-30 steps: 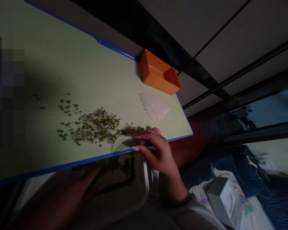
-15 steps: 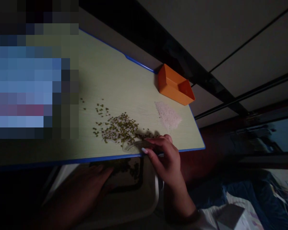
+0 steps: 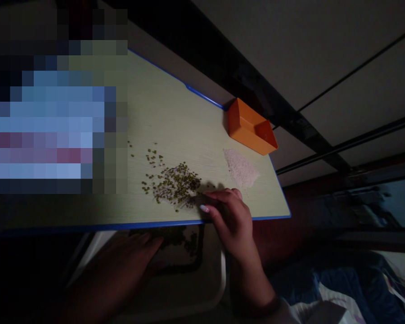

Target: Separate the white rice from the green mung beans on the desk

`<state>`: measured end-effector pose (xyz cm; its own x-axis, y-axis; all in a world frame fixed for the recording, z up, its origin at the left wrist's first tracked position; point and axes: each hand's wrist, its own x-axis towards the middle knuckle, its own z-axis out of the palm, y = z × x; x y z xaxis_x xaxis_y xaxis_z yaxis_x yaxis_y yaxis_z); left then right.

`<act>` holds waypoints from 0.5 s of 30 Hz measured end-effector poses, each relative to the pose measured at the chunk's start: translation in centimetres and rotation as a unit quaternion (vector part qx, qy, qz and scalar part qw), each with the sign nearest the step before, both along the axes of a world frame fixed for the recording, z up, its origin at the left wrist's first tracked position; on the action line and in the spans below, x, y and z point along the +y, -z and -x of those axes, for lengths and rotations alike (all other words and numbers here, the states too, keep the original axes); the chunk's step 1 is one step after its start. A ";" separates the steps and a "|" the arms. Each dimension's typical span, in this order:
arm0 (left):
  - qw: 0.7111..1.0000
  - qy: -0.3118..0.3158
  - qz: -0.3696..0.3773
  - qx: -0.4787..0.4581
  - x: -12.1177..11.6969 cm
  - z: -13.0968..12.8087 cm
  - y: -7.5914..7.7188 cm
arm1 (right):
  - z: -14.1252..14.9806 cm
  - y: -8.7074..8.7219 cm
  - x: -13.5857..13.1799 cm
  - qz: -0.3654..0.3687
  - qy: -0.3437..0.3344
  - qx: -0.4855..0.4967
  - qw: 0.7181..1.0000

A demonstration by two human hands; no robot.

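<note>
My right hand (image 3: pixel 234 216) is at the near edge of the table, thumb and fingers closed on a clear, ridged plastic piece (image 3: pixel 196 201); its exact kind is unclear. The piece touches the near right side of a heap of green mung beans (image 3: pixel 175 182) mixed with white grains. Below the table edge, in deep shade, my left hand (image 3: pixel 143 247) is at the left side of a dark-rimmed tray (image 3: pixel 199 258) that has green beans inside. The left fingers are mostly lost in the dark, so their grip is unclear.
A pile of white rice-like grains (image 3: pixel 241 167) lies on the blue-edged table (image 3: pixel 189 117), near an orange box (image 3: pixel 251 135) at the far edge. Under the table edge is a large pale bin (image 3: pixel 222 279). Blue fabric (image 3: pixel 300 279) lies at the lower right. The upper left is pixelated.
The clear piece has turned and moved against the bean heap, pushing the loose beans by my right hand leftward into it. The view has shifted slightly; my left hand stays by the tray.
</note>
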<state>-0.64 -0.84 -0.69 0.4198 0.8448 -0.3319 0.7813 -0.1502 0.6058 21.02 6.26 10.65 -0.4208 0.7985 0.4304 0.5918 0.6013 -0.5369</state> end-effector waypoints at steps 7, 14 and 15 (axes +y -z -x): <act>0.998 -0.030 -0.046 -0.028 -0.7 0.2 2.8 | -0.3 -0.2 0.0 0.005 -0.054 0.026 0.998; 0.999 -0.010 -0.034 0.012 -0.7 0.9 4.7 | -2.6 -0.3 -0.6 -0.029 -0.011 0.027 0.999; 0.999 -0.005 -0.033 0.017 -0.7 1.0 4.8 | -3.1 -0.2 -0.7 -0.033 0.006 0.023 0.999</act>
<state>-1.61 -1.53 -5.48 0.4001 0.8696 -0.2892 0.8025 -0.1801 0.5688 24.15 5.55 10.85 -0.3905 0.7726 0.5006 0.5744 0.6294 -0.5233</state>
